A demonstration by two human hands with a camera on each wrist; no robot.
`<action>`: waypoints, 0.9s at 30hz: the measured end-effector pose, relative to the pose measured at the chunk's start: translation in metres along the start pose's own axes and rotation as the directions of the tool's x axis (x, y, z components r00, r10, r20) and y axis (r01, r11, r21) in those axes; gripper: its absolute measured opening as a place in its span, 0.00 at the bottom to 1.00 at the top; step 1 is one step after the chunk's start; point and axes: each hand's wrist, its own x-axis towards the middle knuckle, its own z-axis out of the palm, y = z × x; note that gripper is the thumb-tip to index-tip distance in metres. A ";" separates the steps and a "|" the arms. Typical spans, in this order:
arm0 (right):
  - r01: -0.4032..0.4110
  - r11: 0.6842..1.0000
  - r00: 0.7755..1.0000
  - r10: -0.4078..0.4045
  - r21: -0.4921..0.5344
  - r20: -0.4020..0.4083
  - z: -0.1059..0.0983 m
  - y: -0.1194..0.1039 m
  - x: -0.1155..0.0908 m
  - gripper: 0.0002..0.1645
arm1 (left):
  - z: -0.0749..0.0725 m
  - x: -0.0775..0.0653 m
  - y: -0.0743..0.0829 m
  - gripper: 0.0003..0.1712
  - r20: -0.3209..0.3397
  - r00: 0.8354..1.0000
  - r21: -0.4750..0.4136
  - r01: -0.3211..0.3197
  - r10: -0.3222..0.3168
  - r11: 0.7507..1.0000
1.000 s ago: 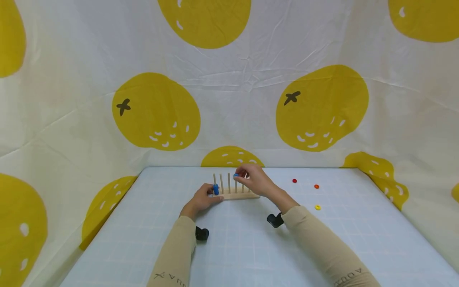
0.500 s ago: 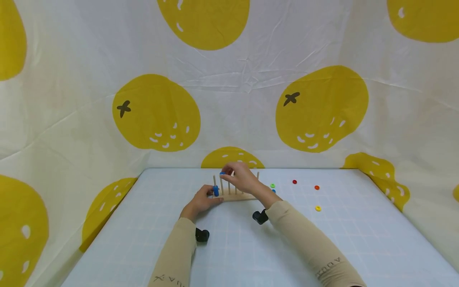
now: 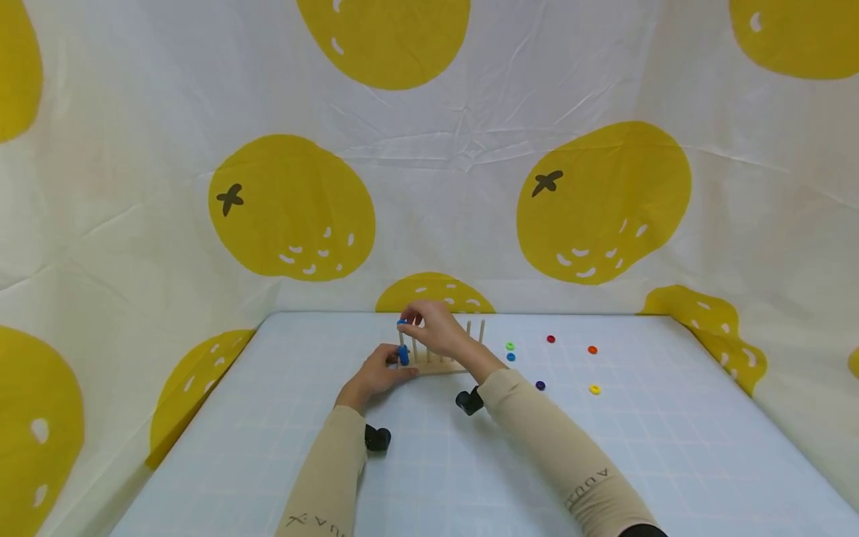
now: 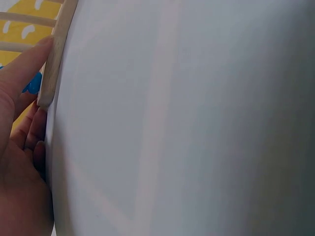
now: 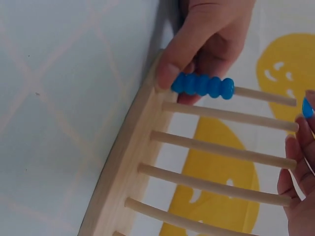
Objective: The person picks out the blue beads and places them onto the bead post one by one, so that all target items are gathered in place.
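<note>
A wooden peg rack [image 3: 439,368] with a row of upright pegs stands on the table. My left hand [image 3: 377,374] grips its left end, thumb on the front of the base [image 4: 58,54] and fingers behind. A stack of several blue rings [image 5: 204,86] sits low on the leftmost peg, beside that thumb. Up at the top of this peg, my right hand [image 3: 435,330] pinches one more blue ring [image 5: 307,107] between thumb and fingertip. In the right wrist view the ring is slightly apart from the peg's tip. The other pegs in that view carry no rings.
Loose rings lie right of the rack: green [image 3: 510,346], light blue [image 3: 511,357], dark purple [image 3: 540,385], red [image 3: 551,339], orange [image 3: 592,350] and yellow [image 3: 594,389]. A patterned curtain [image 3: 436,209] hangs behind the table [image 3: 429,462].
My right hand has carried the blue ring leftward over the rack to the leftmost peg's top. Loose rings behind that arm have come into sight. The left hand has stayed in place.
</note>
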 end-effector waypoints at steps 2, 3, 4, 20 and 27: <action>-0.001 1.000 1.000 0.001 0.012 0.008 0.002 0.000 0.001 0.10 | -0.002 -0.001 0.002 0.22 0.001 1.000 0.011 0.001 -0.001 1.000; -0.004 1.000 1.000 0.004 0.020 0.012 0.003 -0.001 0.002 0.10 | -0.002 -0.002 0.002 0.23 0.002 1.000 0.017 -0.003 0.003 1.000; -0.008 1.000 1.000 0.008 0.025 0.015 0.004 -0.001 0.002 0.10 | -0.003 -0.002 0.003 0.23 0.001 1.000 0.023 -0.009 0.009 1.000; -0.050 0.997 0.999 0.049 -0.051 -0.021 0.011 0.004 0.000 0.08 | 0.001 -0.002 0.004 0.23 -0.007 1.000 0.013 -0.007 0.007 1.000; -0.062 0.995 0.998 0.062 -0.077 -0.008 0.012 0.006 -0.002 0.09 | 0.002 0.001 0.000 0.25 -0.010 1.000 0.023 -0.001 0.001 1.000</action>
